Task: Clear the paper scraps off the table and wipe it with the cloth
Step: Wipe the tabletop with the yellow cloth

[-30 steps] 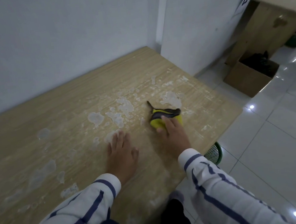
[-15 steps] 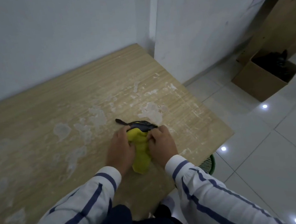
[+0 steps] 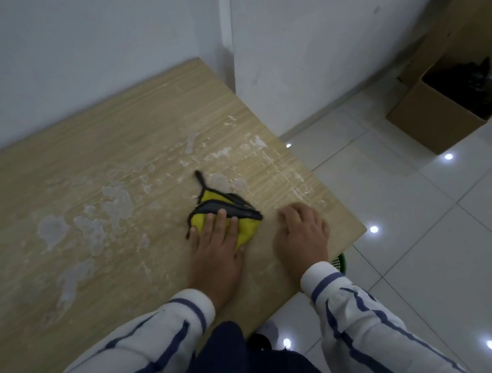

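A folded yellow cloth with black trim [image 3: 242, 209] lies on the light wooden table [image 3: 118, 139], near its right end. My left hand [image 3: 214, 244] presses flat on the cloth's near half, fingers spread over it. My right hand [image 3: 301, 235] rests on the bare table just right of the cloth, fingers loosely curled, holding nothing. Whitish wet smears and residue [image 3: 102, 219] streak the tabletop to the left and beyond the cloth. I see no loose paper scraps.
A green mesh basket [image 3: 339, 263] peeks out below the table's right corner. An open cardboard box [image 3: 440, 114] with dark contents stands on the glossy tiled floor at right. White walls border the table's far edge and right end.
The cloth passed from my right hand, through both hands bunching it, to under my left hand. My right hand has let go and moved right onto the table.
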